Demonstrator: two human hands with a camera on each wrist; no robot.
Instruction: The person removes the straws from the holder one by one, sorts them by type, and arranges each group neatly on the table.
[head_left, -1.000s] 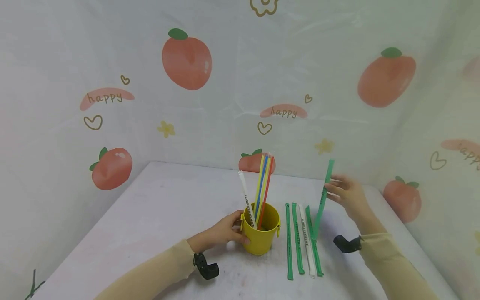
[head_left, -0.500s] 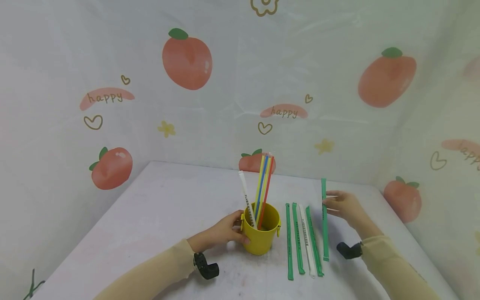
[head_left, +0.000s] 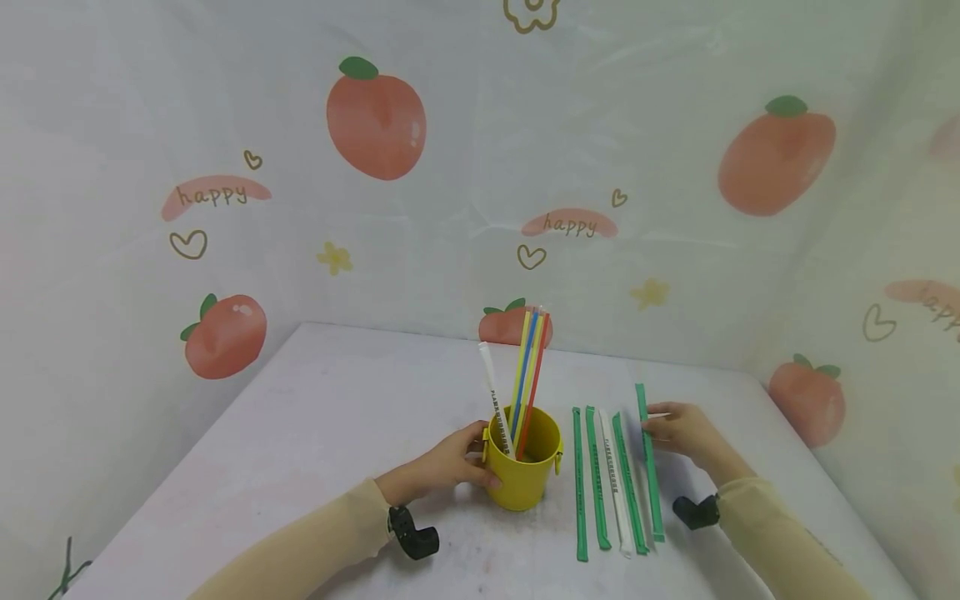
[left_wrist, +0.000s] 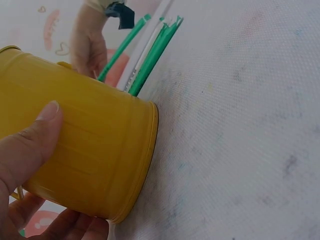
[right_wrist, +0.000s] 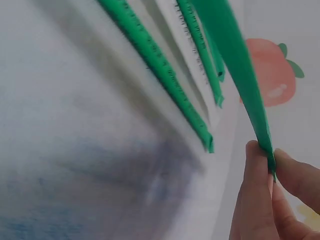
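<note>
My left hand [head_left: 453, 460] grips the side of a yellow bucket [head_left: 519, 483], upright on the table [head_left: 360, 400] with straws [head_left: 526, 375] leaning inside; my right hand [head_left: 681, 429] pinches a green-wrapped straw [head_left: 650, 471] near its far end, just right of four wrapped straws [head_left: 597, 483].

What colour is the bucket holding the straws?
The bucket is yellow, clearest in the left wrist view.

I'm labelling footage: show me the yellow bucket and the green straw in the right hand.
Yellow bucket [head_left: 521, 483]: head view, outer wall below the rim.
Held green straw [right_wrist: 249, 90]: right wrist view, visible middle.
</note>
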